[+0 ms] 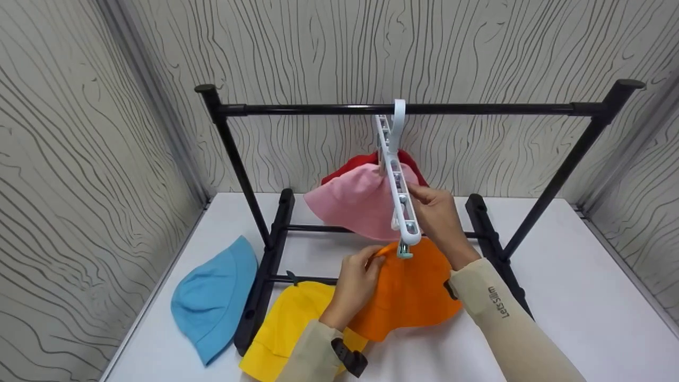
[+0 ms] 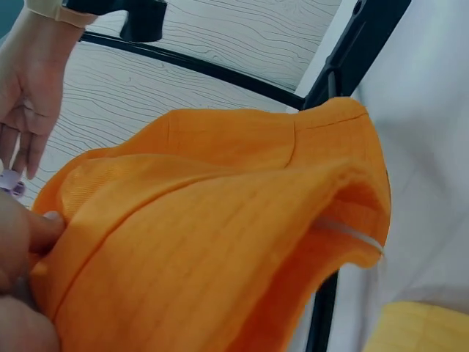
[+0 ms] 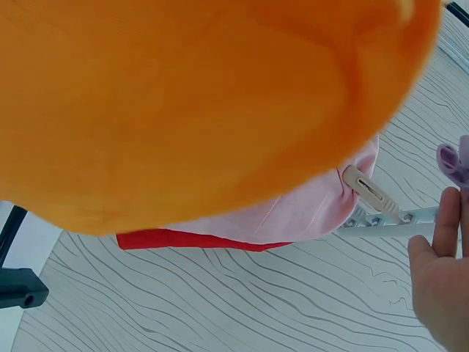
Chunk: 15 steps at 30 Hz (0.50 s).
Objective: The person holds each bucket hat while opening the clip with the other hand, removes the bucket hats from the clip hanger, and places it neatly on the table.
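An orange bucket hat (image 1: 419, 292) is held at its crown by my left hand (image 1: 353, 286), the thumb and fingers pinching the fabric. Right beside that grip, a teal clip (image 1: 405, 252) at the near end of the white hanger (image 1: 395, 170) overlaps the crown; whether it bites the cloth I cannot tell. My right hand (image 1: 437, 215) is raised at the hanger's right side. In the right wrist view its extended fingers touch a purple clip (image 3: 453, 165). Behind hang a pink hat (image 1: 360, 201) and a red hat (image 1: 345, 165), with a beige clip (image 3: 370, 192) on the pink one.
The hanger hooks over the black rack's top bar (image 1: 318, 110). A blue hat (image 1: 212, 300) lies left of the rack on the white table (image 1: 583, 297). Partly under my left forearm is a yellow hat (image 1: 292, 323). Wood-patterned walls (image 1: 297, 48) stand close behind.
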Tool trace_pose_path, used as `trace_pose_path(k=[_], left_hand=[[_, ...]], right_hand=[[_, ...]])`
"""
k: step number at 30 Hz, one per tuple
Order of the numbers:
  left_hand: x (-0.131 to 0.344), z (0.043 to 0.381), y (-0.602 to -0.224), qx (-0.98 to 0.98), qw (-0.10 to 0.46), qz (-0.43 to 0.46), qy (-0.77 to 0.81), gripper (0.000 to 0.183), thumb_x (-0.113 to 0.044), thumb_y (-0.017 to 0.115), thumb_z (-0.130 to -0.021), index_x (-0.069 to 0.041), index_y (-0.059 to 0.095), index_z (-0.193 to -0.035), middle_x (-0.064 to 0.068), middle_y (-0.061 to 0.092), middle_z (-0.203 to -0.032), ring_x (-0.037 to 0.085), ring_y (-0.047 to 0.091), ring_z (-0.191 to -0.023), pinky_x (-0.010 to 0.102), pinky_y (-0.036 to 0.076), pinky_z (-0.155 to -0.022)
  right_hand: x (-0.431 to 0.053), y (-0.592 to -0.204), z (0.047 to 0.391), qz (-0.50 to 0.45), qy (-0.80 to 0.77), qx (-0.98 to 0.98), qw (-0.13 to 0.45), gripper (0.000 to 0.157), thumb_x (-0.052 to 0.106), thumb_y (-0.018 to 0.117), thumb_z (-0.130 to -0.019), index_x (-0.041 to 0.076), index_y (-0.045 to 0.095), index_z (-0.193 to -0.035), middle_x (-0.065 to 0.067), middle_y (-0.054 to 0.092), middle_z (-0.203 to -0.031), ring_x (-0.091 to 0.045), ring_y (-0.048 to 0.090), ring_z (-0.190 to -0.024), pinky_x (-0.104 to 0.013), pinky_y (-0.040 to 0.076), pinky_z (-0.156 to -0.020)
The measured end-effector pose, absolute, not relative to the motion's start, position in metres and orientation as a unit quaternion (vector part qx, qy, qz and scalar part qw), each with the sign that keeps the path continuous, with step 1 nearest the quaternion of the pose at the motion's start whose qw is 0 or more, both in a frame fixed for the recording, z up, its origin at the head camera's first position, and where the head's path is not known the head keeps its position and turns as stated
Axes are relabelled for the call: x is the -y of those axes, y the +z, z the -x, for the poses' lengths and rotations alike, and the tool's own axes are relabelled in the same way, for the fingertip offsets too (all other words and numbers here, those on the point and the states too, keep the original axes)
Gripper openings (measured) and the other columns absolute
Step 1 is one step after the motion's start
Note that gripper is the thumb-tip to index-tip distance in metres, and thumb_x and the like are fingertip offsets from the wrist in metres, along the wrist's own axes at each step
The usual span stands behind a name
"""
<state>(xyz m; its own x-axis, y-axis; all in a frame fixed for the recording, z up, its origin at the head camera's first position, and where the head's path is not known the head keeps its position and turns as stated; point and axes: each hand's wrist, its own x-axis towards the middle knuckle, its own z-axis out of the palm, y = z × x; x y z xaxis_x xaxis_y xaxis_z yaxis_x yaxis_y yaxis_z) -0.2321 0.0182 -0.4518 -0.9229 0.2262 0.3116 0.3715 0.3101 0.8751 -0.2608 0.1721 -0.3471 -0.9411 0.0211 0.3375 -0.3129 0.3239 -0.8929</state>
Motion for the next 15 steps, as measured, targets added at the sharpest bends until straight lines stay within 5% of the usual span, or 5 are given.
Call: trace_pose_path(k=[6,15], left_hand=[[-0.021,0.233,-0.468,0.808,0.060,0.186,-0.555,0.023,-0.014,0.053,-0.090,-0.008,0.063,-0.110,0.000,0.065,-0.103,0.006,0.058,-0.082,0.021,0.049,-0.082],[-0.028,0.237,-0.490,0.813,0.059,0.172,-0.554,0.020,-0.012,0.053,-0.090,-0.010,0.064,-0.107,-0.002,0.066,-0.100,0.006,0.058,-0.083,0.021,0.049,-0.082]], right_hand=[[-0.167,-0.341,0.255,-0.111,0.568,0.803,0.145,0.036,0.023,0.062,-0.086,0.006,0.059,-0.118,-0.008,0.061,-0.116,-0.020,0.053,-0.112,-0.037,0.041,-0.096],[-0.170,-0.353,0.263,-0.129,0.573,0.798,0.133,0.037,0.025,0.061,-0.087,0.012,0.058,-0.121,-0.003,0.060,-0.118,-0.016,0.052,-0.114,-0.033,0.041,-0.096]])
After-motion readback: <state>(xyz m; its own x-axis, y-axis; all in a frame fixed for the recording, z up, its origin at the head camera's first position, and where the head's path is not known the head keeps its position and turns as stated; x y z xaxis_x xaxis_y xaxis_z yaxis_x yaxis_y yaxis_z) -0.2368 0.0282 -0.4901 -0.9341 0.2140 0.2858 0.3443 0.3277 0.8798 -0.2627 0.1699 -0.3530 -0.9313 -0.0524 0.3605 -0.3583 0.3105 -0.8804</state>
